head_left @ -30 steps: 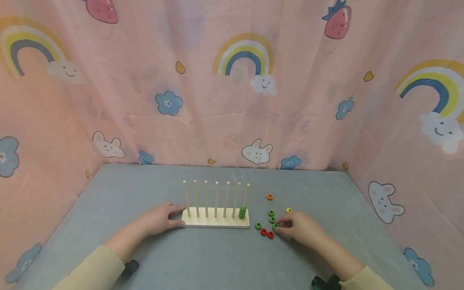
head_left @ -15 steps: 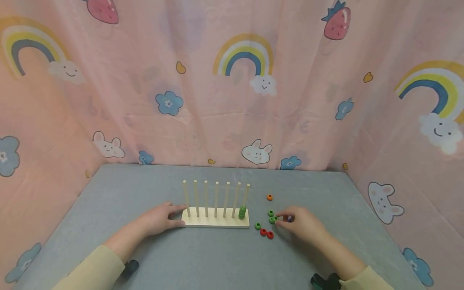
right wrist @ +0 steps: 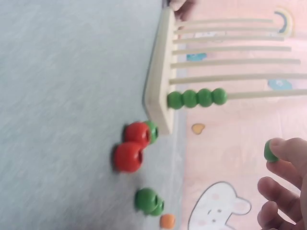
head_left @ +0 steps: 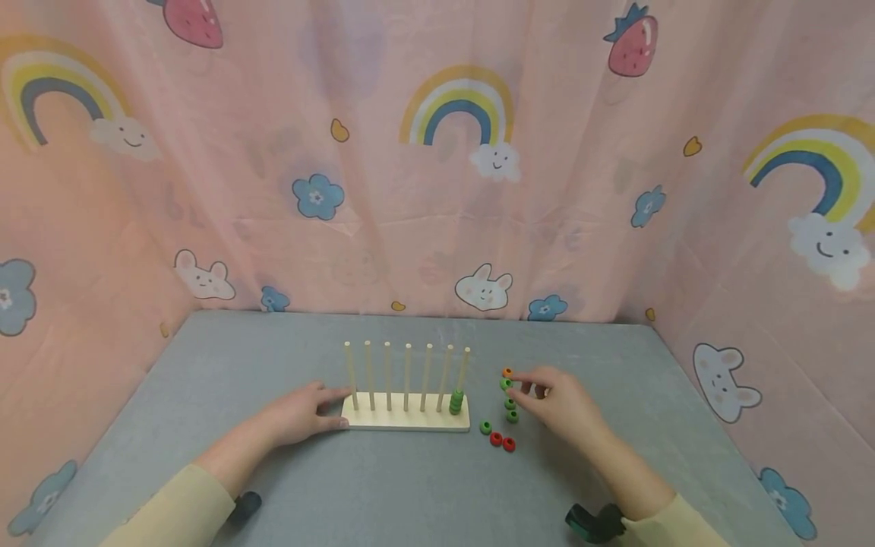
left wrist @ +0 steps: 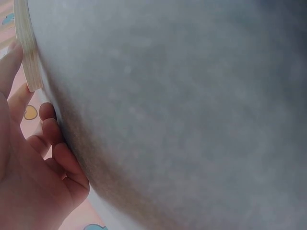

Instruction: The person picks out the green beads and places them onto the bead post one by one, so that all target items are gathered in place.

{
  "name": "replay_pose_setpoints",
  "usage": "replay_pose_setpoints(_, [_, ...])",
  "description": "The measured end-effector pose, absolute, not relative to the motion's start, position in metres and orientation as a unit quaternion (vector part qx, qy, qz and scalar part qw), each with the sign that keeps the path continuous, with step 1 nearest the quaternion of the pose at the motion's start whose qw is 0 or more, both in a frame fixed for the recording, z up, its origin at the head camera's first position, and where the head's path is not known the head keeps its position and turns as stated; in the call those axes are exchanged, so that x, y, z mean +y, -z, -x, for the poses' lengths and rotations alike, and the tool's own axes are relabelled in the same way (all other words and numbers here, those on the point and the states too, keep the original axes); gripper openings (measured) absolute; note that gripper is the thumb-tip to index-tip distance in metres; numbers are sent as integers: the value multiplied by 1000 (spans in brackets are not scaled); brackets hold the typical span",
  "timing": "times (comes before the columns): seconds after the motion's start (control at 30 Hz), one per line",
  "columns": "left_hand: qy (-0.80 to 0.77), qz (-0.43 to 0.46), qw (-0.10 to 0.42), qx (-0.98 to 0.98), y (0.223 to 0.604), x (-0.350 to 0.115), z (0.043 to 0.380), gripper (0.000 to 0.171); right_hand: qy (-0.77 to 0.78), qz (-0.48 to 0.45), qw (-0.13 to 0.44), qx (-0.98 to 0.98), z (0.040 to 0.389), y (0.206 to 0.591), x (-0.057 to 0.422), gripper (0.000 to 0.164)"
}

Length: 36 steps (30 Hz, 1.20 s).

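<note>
Hold the round green bead (right wrist: 269,152) by its sides, hole uncovered; the right hand's (head_left: 563,403) narrow grip pinches it above the tabletop's (head_left: 355,486) right half. Steady the pale wooden peg rack (head_left: 403,422), mid-tabletop, at the left end, clasped by the left hand (head_left: 304,412). The rack's long axis parallels the tabletop's far edge, pegs (head_left: 407,376) upright; the bead's hole direction is unclear.
</note>
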<state>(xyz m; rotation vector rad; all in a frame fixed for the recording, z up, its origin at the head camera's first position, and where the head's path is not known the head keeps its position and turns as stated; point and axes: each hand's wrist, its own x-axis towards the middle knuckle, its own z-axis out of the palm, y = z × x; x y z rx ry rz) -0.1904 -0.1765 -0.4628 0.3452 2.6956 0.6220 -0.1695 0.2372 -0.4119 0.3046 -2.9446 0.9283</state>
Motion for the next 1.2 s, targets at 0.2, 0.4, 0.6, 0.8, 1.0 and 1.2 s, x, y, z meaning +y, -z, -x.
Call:
replay_pose_setpoints(0.2, [-221,-123,173,952,464,-176,190,68,-328,-94,47,-939,171,403,223,23])
replay_pose_setpoints(0.4, [-224,-122,173,951,463,-176,189,66,-352,-110,84,-926,173,396,209,23])
replay_pose_setpoints(0.6, [-221,-122,172,952,462,-175,188,66,-387,-117,115,-907,174,389,199,23])
replay_pose_setpoints(0.8, [-220,-120,172,953,462,-175,188,66,-411,-118,137,-894,176,385,193,23])
replay_pose_setpoints(1.0, [-222,-122,172,952,463,-174,189,65,-423,-122,143,-887,177,384,189,22])
replay_pose_setpoints(1.2, [-224,-122,170,952,463,-175,189,65,-432,-130,136,-882,179,383,184,20])
